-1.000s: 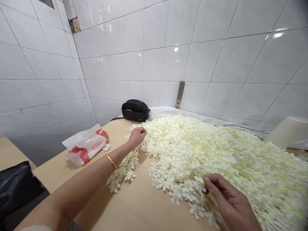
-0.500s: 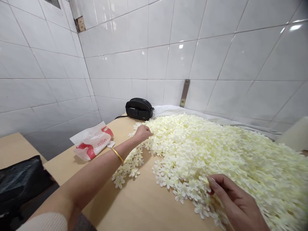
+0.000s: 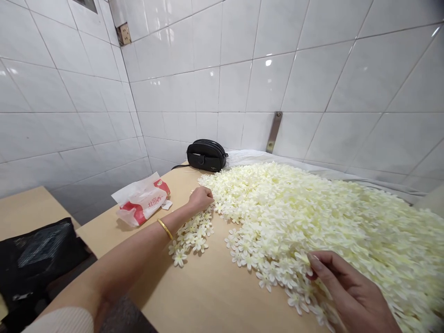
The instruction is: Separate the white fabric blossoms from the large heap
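Observation:
A big heap of pale yellow-white artificial flowers (image 3: 298,203) spreads over the wooden table. My right hand (image 3: 350,291) is closed at the heap's near edge, a single artificial flower (image 3: 304,260) pinched between thumb and forefinger. Farther off, my left hand (image 3: 201,199) is closed at the heap's left edge, above a smaller strip of flowers (image 3: 192,236). Whatever its fingers hold, if anything, is hidden from me. A gold bangle (image 3: 165,229) circles the left wrist.
Behind my left hand, a black bag (image 3: 206,155) stands against the tiled wall. A white and red plastic packet (image 3: 142,199) lies left of my forearm. A black mesh-topped bag (image 3: 45,259) is at lower left. White sheeting (image 3: 249,157) runs behind the heap.
My left hand has drawn back a little from the heap toward the smaller flower strip. My right hand keeps its pinch on the flower. The view has swung slightly left.

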{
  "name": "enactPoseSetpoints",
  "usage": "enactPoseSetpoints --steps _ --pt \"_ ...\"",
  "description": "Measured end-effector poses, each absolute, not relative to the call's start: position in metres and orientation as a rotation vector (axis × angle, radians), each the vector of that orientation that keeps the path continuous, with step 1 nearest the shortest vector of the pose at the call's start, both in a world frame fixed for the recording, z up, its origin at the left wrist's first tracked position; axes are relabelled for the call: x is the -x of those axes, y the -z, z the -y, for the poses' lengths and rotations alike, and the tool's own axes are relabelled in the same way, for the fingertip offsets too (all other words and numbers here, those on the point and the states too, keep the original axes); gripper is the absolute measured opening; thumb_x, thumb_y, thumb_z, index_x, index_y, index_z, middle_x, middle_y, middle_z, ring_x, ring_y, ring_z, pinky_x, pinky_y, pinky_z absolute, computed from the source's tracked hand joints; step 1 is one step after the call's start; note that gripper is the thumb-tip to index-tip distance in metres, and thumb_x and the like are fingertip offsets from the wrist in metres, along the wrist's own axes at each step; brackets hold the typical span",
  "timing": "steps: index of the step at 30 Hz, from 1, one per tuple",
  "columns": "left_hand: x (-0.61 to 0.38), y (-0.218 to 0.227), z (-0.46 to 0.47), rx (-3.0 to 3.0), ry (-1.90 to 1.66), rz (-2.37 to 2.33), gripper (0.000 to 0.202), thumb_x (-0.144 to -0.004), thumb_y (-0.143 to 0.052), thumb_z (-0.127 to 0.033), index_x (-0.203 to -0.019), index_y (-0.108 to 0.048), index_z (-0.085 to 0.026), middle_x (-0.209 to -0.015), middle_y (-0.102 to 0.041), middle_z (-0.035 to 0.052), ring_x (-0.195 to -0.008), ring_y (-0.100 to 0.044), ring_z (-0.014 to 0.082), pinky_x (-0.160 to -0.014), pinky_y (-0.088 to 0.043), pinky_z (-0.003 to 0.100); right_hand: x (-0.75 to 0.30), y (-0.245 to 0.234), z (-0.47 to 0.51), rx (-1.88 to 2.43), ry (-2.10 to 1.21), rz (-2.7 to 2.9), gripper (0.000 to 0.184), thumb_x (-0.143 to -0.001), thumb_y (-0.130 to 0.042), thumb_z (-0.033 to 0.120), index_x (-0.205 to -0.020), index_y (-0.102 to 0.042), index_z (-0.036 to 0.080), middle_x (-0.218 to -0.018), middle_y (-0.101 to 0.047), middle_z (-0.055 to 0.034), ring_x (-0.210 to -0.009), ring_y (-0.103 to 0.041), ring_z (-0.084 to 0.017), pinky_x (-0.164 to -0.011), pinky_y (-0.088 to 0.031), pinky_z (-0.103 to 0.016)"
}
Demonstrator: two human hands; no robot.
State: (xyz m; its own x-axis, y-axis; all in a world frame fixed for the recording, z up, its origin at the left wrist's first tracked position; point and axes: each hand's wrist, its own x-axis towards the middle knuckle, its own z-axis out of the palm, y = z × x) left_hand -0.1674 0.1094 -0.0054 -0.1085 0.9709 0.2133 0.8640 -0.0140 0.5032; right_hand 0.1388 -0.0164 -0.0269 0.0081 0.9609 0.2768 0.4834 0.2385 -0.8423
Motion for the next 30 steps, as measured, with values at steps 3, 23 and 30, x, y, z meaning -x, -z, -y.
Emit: enactPoseSetpoints --steps 3,23,30 --pt "0.165 0.003 -0.108 -2.039 -0.821 -2.078 0.01 -0.062 -0.051 -0.016 -0.057 -0.06 -0.015 -0.056 -0.057 0.0005 -0.056 -0.05 0.0125 -0.05 -0.035 0.021 -0.14 0.027 0.016 1.369 -0.659 1.626 0.028 -0.075 -0.045 0.047 -0.074 -0.052 0.02 -0.061 -0.052 -0.0006 -0.058 -0.051 -0.014 -0.051 -0.04 -0.019" --pt "0.168 -0.008 -0.09 -2.582 -0.555 -1.855 0.018 -0.074 -0.046 -0.026 -0.07 -0.062 -0.018 -0.075 -0.059 0.0046 -0.075 -0.051 0.0169 -0.066 -0.038 0.027 -0.143 0.025 0.018 1.393 -0.729 1.602 0.026 -0.073 -0.048 0.045 -0.075 -0.053 0.02 -0.062 -0.052 -0.0002 -0.058 -0.051 -0.013 -0.043 -0.037 -0.017" --pt "0.157 0.007 -0.089 -2.336 -0.616 -1.949 0.012 -0.064 -0.055 -0.027 -0.061 -0.062 -0.018 -0.066 -0.061 0.0033 -0.071 -0.052 0.0175 -0.057 -0.036 0.025 -0.14 0.025 0.017 1.374 -0.815 1.513 0.026 -0.069 -0.054 0.045 -0.075 -0.055 0.019 -0.064 -0.053 -0.0014 -0.058 -0.051 -0.014 -0.042 -0.037 -0.018"
